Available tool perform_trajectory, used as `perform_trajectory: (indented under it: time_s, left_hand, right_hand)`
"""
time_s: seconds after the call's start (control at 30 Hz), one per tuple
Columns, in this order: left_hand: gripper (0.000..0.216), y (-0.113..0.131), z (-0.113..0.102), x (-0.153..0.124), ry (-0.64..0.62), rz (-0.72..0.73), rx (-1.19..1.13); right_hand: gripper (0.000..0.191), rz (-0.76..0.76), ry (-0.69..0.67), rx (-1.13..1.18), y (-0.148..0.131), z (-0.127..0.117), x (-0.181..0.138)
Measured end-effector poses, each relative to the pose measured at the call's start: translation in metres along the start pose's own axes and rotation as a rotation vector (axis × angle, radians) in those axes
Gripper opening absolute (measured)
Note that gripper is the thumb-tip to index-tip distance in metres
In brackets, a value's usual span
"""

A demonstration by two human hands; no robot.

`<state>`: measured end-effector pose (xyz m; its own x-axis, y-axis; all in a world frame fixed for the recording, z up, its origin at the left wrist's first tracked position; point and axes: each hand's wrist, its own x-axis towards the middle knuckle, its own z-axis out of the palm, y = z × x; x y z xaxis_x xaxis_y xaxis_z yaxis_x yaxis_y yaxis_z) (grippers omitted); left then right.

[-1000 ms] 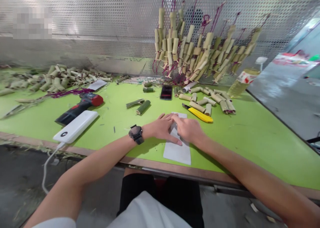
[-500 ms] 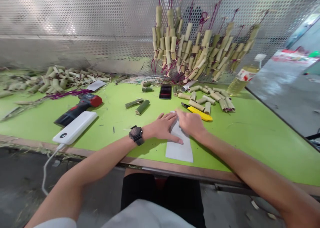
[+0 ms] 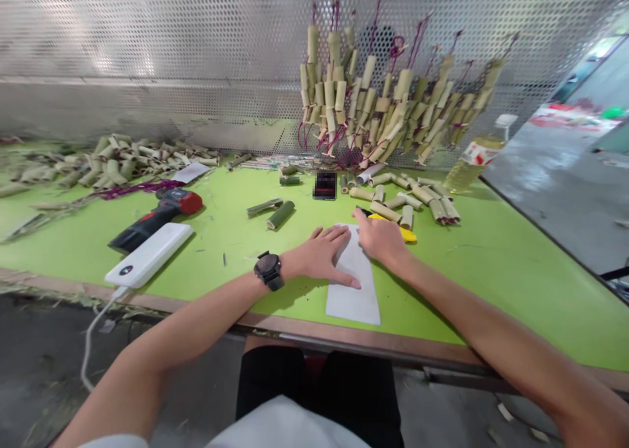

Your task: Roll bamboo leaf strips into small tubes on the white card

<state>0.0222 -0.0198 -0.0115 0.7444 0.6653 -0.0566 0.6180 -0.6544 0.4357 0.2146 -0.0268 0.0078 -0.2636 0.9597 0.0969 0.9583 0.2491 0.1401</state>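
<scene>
A white strip of paper (image 3: pixel 351 304) lies lengthwise on the green table in front of me. My left hand (image 3: pixel 322 255) rests flat on its left side, fingers spread and thumb reaching across it. At the upper right edge of the paper is my right hand (image 3: pixel 382 242), its fingers curled in and its knuckles up. Whatever may be under those fingers is hidden. Just beyond, a yellow utility knife (image 3: pixel 409 234) lies on the table, partly covered from view by the right hand.
Short bamboo tubes (image 3: pixel 386 211) lie behind the knife, near an oil bottle (image 3: pixel 474 163). Strung bamboo pieces (image 3: pixel 378 104) lean on the perforated metal wall. To the left are a cordless drill (image 3: pixel 157 219), a white power bank (image 3: pixel 152 255) with a cable, and a bamboo pile (image 3: pixel 108 160).
My right hand has shifted slightly to the right, off the paper's top corner and over part of the knife. My left hand stays flat on the paper.
</scene>
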Motion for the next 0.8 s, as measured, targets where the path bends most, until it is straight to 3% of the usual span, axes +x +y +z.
perform_trajectory:
  time_s: [0.17,0.23,0.57,0.8]
  left_hand:
    - [0.115,-0.002,0.002,0.001,0.056,0.066,0.008]
    - [0.113,-0.003,0.002,0.001,0.071,0.067,0.012]
    - [0.119,-0.002,0.001,0.001,0.044,0.053,0.013]
    - [0.123,-0.002,0.001,0.001,0.039,0.049,0.011]
  right_hand:
    - [0.052,-0.250,0.028,0.041,-0.015,-0.001,-0.013]
    - [0.051,-0.275,0.053,0.053,-0.018,-0.001,-0.017]
    - [0.046,-0.115,0.090,0.119,-0.006,0.004,-0.008]
    - [0.046,-0.011,0.161,0.286,-0.007,0.000,-0.017]
